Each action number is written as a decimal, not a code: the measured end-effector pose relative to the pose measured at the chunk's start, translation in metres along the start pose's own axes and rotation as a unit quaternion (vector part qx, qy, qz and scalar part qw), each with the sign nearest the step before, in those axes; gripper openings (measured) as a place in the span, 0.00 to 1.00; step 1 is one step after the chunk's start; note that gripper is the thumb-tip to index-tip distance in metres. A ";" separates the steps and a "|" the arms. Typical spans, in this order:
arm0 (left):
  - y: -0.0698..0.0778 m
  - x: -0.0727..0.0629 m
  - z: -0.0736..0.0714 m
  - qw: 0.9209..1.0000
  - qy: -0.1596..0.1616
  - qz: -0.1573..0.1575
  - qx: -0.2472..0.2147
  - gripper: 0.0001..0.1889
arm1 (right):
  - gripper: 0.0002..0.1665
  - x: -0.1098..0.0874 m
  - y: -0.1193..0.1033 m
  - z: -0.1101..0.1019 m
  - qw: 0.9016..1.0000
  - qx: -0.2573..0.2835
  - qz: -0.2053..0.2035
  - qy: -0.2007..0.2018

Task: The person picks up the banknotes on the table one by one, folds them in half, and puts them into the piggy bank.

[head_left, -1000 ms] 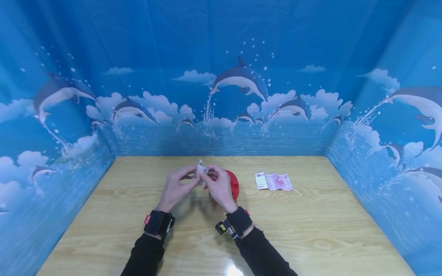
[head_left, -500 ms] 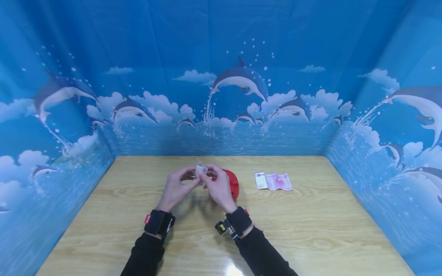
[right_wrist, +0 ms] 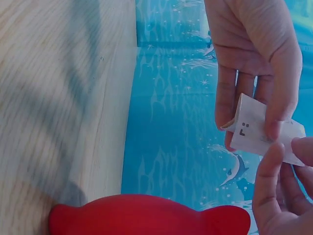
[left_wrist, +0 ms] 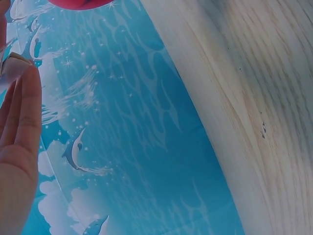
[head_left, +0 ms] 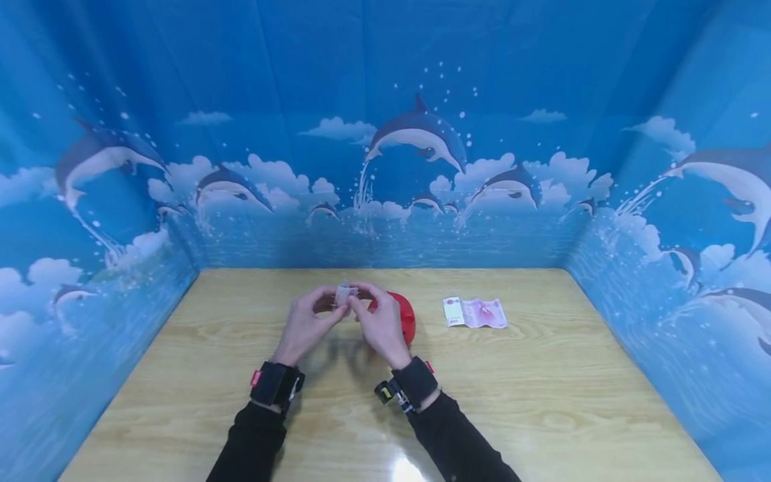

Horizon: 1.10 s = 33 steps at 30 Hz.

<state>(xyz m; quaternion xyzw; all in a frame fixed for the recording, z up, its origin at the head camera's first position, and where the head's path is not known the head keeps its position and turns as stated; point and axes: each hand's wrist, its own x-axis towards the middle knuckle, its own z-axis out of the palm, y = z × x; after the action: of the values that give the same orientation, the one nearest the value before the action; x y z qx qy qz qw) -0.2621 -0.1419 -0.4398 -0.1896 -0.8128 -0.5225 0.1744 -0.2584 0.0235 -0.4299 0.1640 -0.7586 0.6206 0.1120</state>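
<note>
A small folded paper banknote is held up over the far half of the table, pinched between both hands. In the right wrist view, my left hand reaches from the top, with its thumb pressed on the pale printed face of the note and fingers behind it. My right hand pinches the lower edge with thumb and fingertips. The head view shows left hand and right hand meeting at the note. Beside and partly behind the right hand sits a rounded red object with stubby projections.
Right of the hands, a creased pink banknote lies flat on the wood-grain table. A blue dolphin-print curtain encloses the table's back and sides. Both wrists wear black camera straps.
The folded note has turned between the fingers, and its upright end shows less above them. Both hands stay in nearly the same place. The red object and pink banknote have not moved.
</note>
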 end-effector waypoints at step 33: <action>0.002 0.000 -0.004 1.000 0.009 -0.011 -0.012 0.12 | 0.28 -0.004 -0.032 -0.007 0.998 -0.012 0.027 -0.049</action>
<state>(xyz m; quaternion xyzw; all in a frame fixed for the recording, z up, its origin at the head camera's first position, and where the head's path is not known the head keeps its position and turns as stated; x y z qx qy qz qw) -0.2609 -0.1451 -0.4368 -0.1779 -0.8069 -0.5359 0.1734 -0.2422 0.0248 -0.4010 0.1726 -0.7749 0.6051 0.0598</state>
